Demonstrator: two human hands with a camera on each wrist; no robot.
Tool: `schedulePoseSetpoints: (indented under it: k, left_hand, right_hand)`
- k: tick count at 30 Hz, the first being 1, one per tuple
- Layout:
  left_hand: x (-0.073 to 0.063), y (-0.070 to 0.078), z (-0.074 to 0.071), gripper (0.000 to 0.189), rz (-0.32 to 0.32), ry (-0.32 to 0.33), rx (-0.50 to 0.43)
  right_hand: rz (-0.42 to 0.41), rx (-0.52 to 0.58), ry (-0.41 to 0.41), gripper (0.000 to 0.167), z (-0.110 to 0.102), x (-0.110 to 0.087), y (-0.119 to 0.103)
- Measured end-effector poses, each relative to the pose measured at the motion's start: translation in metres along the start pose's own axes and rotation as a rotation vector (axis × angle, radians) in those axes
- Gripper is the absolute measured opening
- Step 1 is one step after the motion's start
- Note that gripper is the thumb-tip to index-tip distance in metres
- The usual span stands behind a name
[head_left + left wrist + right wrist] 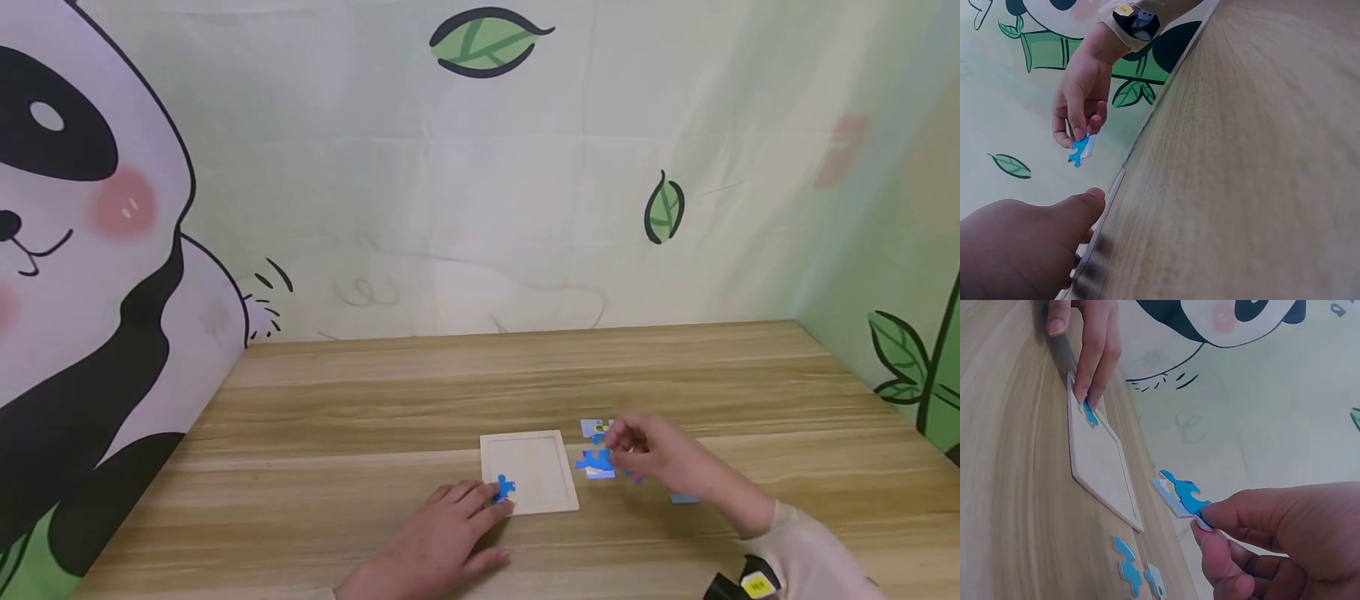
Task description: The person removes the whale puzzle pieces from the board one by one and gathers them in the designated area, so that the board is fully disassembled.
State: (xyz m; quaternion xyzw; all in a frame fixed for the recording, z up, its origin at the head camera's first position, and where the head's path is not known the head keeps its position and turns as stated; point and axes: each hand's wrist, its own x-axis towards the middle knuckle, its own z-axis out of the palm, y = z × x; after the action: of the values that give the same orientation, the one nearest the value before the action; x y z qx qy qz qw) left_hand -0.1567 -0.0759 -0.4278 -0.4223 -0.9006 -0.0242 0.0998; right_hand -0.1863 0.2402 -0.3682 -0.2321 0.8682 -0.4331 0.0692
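Note:
A pale wooden puzzle tray [536, 471] with a raised rim lies on the table. In its near left corner sits a blue puzzle piece [504, 485], and the extended fingertips of my left hand [446, 533] rest on it. My right hand [660, 454] pinches another puzzle piece [1184, 495], blue with a pale straight edge, between thumb and finger. It is held raised above the table, to the right of the tray. In the left wrist view, this right hand [1082, 103] points downward with the piece at its fingertips.
Just right of the tray lie loose puzzle pieces, one blue with a pale edge [598, 464] and one with a small yellow figure [594, 427]. A further piece [684, 498] shows beneath the right forearm. Behind the wooden table [360, 400] hangs a panda-and-leaf printed backdrop [510, 183].

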Motion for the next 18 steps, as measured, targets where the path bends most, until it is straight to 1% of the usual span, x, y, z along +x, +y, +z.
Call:
schedulePoseSetpoints:
  k: [5,10,12,18]
  left_hand:
    - [0.000,0.001,0.000,0.051,-0.006,-0.001,0.001]
    - [0.000,0.001,-0.001,0.053,-0.017,-0.027,-0.006]
    - [0.000,0.001,-0.001,0.053,-0.021,-0.035,-0.010]
    - [0.000,0.001,-0.001,0.052,-0.016,-0.027,-0.006]
  right_hand:
    - [0.023,-0.021,-0.003,0.014,-0.006,-0.006,0.005]
    - [-0.009,-0.053,-0.007,0.011,-0.011,-0.011,0.008]
    - [-0.019,-0.050,-0.011,0.011,-0.012,-0.012,0.010]
    - [0.015,-0.057,-0.039,0.014,-0.015,-0.018,0.016]
